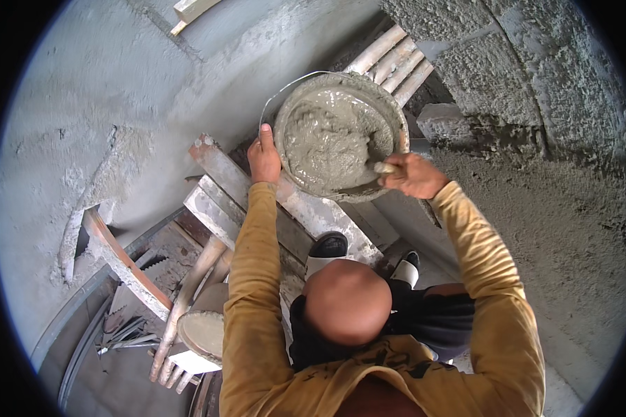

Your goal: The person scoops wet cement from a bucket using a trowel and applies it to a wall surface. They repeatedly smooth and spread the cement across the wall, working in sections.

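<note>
A round bucket [405, 132] full of wet grey mortar [327, 142] is in front of me, above the planks. My left hand [264, 158] grips its left side, thumb up along the rim beside the thin wire bail [285, 86]; the fingertips are hidden behind the wall. At the right rim my right hand [417, 176] is closed round the short pale handle of a trowel [384, 167]. The handle's end points in over the mortar. Most of the trowel is hidden by the hand, with a thin dark edge showing below it.
Mortar-stained planks [313, 215] run beneath the bucket, and wooden poles [389, 59] stick out behind it. Plastered wall [139, 83] rises on the left, rough wall [535, 132] on the right. A pale container [203, 333] and metal scraps [129, 337] lie low at the left.
</note>
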`<state>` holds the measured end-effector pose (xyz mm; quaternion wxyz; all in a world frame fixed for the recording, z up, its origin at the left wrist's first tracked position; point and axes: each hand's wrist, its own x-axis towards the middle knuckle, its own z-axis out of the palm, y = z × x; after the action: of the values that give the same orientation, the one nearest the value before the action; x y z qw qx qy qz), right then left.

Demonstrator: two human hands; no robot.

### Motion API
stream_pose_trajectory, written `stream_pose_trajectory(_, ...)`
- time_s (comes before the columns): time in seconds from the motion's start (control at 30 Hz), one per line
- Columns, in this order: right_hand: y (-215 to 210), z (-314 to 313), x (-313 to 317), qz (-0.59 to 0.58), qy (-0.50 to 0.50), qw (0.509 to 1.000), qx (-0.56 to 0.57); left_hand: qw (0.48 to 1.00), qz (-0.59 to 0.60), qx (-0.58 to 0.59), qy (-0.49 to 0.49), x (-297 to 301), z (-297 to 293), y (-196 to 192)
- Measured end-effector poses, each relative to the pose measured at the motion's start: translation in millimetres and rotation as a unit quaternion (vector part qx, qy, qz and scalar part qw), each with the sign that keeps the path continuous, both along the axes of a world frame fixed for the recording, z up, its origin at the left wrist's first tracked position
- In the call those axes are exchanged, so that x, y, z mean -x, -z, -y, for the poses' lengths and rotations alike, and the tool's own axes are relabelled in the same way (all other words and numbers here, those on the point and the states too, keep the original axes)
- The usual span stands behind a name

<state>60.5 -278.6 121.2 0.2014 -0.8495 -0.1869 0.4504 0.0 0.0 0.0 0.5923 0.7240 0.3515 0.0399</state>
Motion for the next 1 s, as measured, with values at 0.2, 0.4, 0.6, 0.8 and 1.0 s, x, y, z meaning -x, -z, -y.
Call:
stream_pose_trajectory(0.2, -59.6, -15.1, -19.1, 0.390, -0.262, 0.869, 0.152, 0.996, 0.070, 0.020, -0.045, 0.9, 2.9, 19.9)
stream_pose_trajectory(0.4, -99.7, -24.4, -64.3, 0.448, -0.343, 0.788, 0.246, 0.999, 0.029, 0.020, -0.037, 3.5, -1.8, 14.8)
stream_pose_trajectory(0.6, 35.7, -66.0, -59.1, 0.365, -0.355, 0.822, 0.254, 0.993, 0.103, 0.005, -0.063, -13.6, 9.6, 17.2)
stream_pose_trajectory(0.8, 4.8, -71.1, -12.1, 0.154, -0.283, 0.920, 0.223, 0.994, 0.075, 0.033, -0.074, 0.8, 9.5, 10.9)
stream_pose_trajectory(1.0, 7.1, -3.2, 5.3, 0.151, -0.143, 0.976, 0.071, 0.998, 0.052, 0.007, -0.046, 0.1, 9.4, 0.7)
